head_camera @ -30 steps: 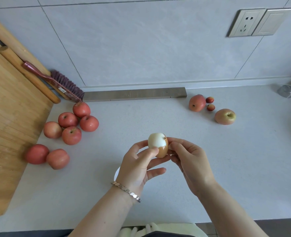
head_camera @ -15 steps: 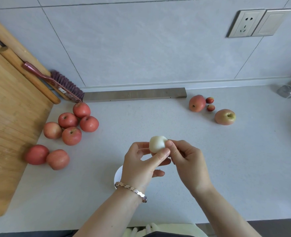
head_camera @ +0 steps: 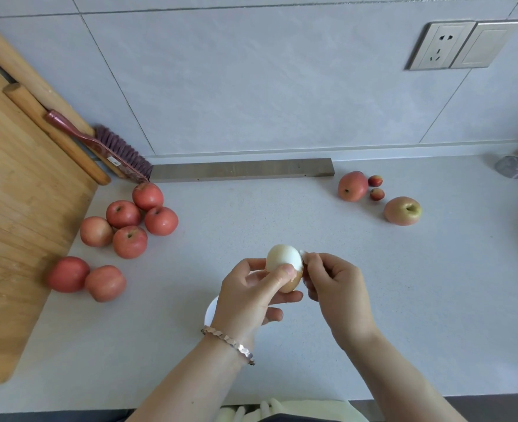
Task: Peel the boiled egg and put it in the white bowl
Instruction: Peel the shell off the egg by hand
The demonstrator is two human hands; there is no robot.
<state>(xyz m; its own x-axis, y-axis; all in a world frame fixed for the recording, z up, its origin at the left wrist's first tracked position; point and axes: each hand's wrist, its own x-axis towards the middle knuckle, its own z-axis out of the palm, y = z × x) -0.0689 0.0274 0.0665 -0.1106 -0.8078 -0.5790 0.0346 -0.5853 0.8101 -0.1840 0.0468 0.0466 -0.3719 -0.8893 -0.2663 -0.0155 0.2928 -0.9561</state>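
A boiled egg (head_camera: pixel 283 257) is held above the counter, its top half bare and white, its lower part still in brown shell. My left hand (head_camera: pixel 248 295) grips it from the left, the thumb pressed across its front. My right hand (head_camera: pixel 335 287) pinches a small white piece of shell (head_camera: pixel 303 254) at the egg's right side. Under my left hand only a sliver of the white bowl (head_camera: pixel 211 309) shows on the counter; the rest is hidden.
Several red apples (head_camera: pixel 129 220) lie in a cluster at the left beside a wooden board (head_camera: pixel 17 214). More fruit (head_camera: pixel 402 210) sits at the back right. A brush (head_camera: pixel 111 147) and a metal bar (head_camera: pixel 239 169) lie along the wall.
The egg has been turned in my left hand, so brown shell shows at its lower part again. My right fingers have pulled a shell piece away at the right.
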